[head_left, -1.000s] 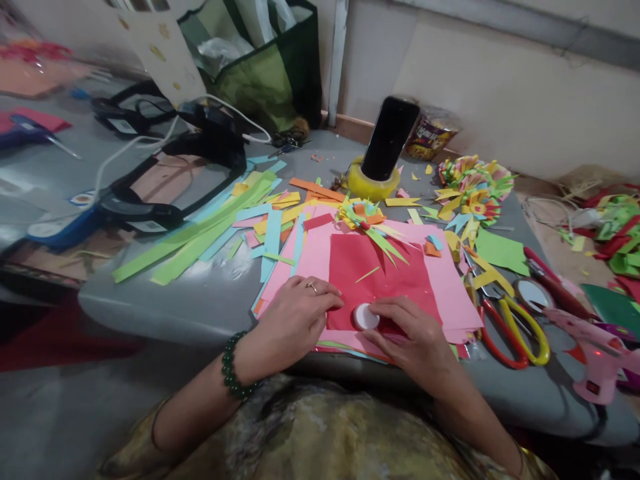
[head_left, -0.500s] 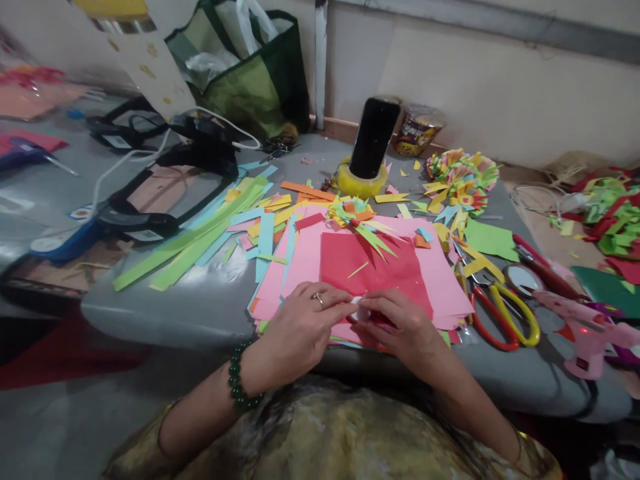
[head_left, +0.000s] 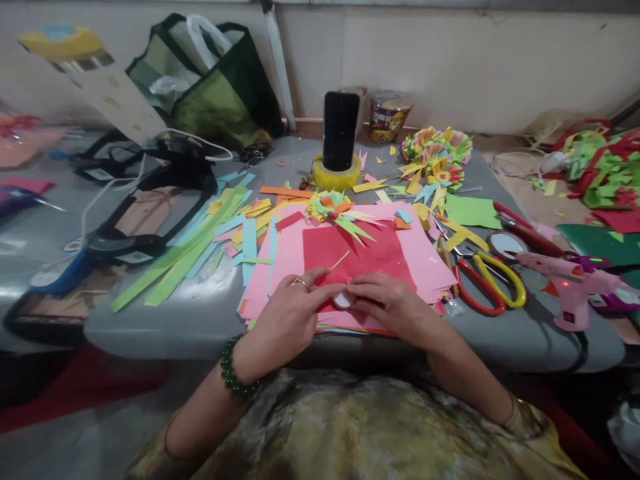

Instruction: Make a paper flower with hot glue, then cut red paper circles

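Between my two hands, a small white round piece [head_left: 343, 299] rests just over a red paper sheet [head_left: 367, 250], its flat side showing. My right hand [head_left: 393, 303] pinches its right edge between thumb and fingers. From the other side my left hand [head_left: 290, 313] grips it with its fingertips, a ring and a green bead bracelet on that arm. A thin yellow-green paper strip [head_left: 340, 260] lies on the red sheet near the left fingers. Pink paper sheets [head_left: 427, 257] are stacked underneath. A fringed paper flower [head_left: 330, 205] sits at the red sheet's far edge.
To the right lie scissors [head_left: 493, 303] with red and yellow handles, pliers [head_left: 530, 230] and a pink glue gun [head_left: 573, 283]. Behind the stack, a phone [head_left: 340, 130] leans in a yellow tape roll [head_left: 337, 177]. Green paper strips [head_left: 185, 247] spread left, near a black frame [head_left: 135, 230].
The camera view has swung, so the table's contents appear shifted left. Both hands still hold the white round piece, whose flat side shows more plainly now.
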{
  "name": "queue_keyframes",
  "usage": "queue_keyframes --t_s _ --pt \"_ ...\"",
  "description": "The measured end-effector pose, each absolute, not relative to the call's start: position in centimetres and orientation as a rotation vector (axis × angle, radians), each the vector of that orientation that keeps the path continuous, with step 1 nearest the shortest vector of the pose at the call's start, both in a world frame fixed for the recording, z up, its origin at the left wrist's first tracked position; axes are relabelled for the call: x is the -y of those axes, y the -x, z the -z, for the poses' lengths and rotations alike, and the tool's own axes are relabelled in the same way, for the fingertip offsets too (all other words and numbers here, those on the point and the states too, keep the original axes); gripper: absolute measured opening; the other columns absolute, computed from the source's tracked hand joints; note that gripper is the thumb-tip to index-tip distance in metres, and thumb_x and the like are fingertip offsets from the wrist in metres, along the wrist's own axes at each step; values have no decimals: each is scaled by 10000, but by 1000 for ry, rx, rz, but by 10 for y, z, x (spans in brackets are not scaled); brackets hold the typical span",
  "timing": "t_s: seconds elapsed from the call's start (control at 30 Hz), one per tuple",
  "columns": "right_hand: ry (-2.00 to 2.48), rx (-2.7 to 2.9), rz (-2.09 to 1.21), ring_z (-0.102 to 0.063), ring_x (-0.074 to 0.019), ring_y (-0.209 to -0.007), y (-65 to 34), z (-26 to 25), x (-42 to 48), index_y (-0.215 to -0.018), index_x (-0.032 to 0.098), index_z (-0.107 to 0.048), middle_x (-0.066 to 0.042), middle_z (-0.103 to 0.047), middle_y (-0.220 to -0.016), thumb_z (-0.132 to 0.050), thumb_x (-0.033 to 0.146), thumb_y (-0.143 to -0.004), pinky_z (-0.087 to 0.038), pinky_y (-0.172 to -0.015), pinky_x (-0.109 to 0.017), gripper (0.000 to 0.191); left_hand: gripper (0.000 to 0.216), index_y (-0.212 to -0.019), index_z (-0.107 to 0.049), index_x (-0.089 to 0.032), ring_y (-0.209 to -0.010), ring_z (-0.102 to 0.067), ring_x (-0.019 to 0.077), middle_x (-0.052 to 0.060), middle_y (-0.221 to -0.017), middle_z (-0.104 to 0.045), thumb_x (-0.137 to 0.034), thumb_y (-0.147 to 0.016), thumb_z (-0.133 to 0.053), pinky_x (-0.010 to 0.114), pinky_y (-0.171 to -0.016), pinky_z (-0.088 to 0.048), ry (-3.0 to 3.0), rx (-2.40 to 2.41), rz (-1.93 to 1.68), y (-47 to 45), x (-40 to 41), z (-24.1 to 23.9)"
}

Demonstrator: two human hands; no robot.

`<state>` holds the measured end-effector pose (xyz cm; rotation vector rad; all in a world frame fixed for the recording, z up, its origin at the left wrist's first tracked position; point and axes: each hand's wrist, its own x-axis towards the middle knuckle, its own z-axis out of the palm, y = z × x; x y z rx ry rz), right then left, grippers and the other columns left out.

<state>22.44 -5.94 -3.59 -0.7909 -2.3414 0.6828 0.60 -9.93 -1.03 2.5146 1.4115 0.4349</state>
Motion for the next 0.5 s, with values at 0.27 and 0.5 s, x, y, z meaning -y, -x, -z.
queue_keyframes --t_s 0.27,0.5 --pt "828 2400 -664 -700 -169 -944 -221 33 60 -1052 182 -732 -78 -764 -1025 -579 105 -932 -561 -852 -303 209 501 -1247 -603 -180 -1119 -652 248 160 -1238 -684 -14 -812 -420 390 -886 -543 -2773 -1413 -482 -9 108 16" --pt "917 2477 -713 -686 -159 -947 -214 24 61 -1014 172 -706 -67 -763 -1006 -614 171 -934 -515 -877 -272 122 383 -1128 -630 -234 -970 -697 250 93 -1142 -741 -76 -833 -444 423 -871 -535 -2990 -1308 -627 -1 107 30"
